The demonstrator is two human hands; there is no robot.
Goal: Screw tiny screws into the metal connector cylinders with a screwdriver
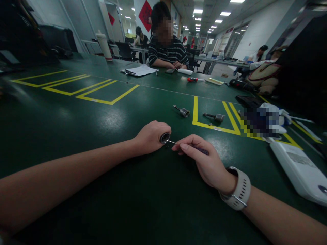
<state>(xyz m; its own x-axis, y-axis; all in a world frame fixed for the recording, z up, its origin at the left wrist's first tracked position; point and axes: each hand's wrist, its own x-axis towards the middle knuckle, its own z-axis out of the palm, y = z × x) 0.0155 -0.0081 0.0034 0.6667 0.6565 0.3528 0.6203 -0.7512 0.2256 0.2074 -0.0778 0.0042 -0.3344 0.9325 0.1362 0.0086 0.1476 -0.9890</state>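
My left hand [152, 137] is closed around a dark cup-shaped metal piece [165, 137], its round open end facing right. Between the thumb and fingers of my right hand [198, 149] is a slim screwdriver [201, 150] with a dark purple handle. Its thin shaft points left, and the tip reaches into the mouth of the metal piece; what it touches inside is hidden. Small dark bits [167, 146] lie on the table just below. Farther off rest two similar pieces, each a metal cup on a shank: one [184, 112] left of the yellow tape, another [219, 117] inside it.
Yellow tape [195, 110] marks boxes on the green table [107, 126]. At right lie a white case [296, 170] and a cloth bundle [281, 117]. A red screwdriver [192, 79], papers [140, 70] and a tumbler [104, 46] are farther back. A person [167, 51] sits opposite.
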